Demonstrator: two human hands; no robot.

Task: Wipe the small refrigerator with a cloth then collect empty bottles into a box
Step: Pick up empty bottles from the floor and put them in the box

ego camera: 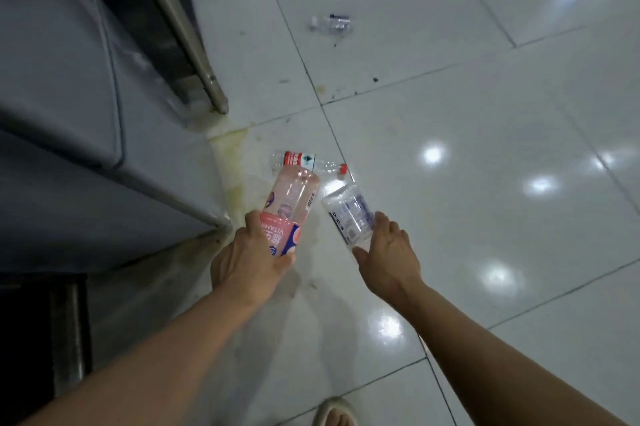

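My left hand (249, 254) grips an empty pink-labelled bottle (292, 198) by its lower part, held above the floor. My right hand (386, 252) grips a clear bottle with a blue and white label (348, 212). Just beyond both, a clear bottle with a red label and red cap (306, 161) lies on the tiles. Farther off, a crushed clear bottle (330, 23) lies on the floor. The grey small refrigerator (69, 96) fills the left side. No box and no cloth are in view.
Glossy white floor tiles (485, 148) show yellowish stains near the refrigerator's corner and small dark bits of dirt. A metal table leg (194, 44) stands behind the refrigerator. My sandalled foot (336, 413) is at the bottom edge.
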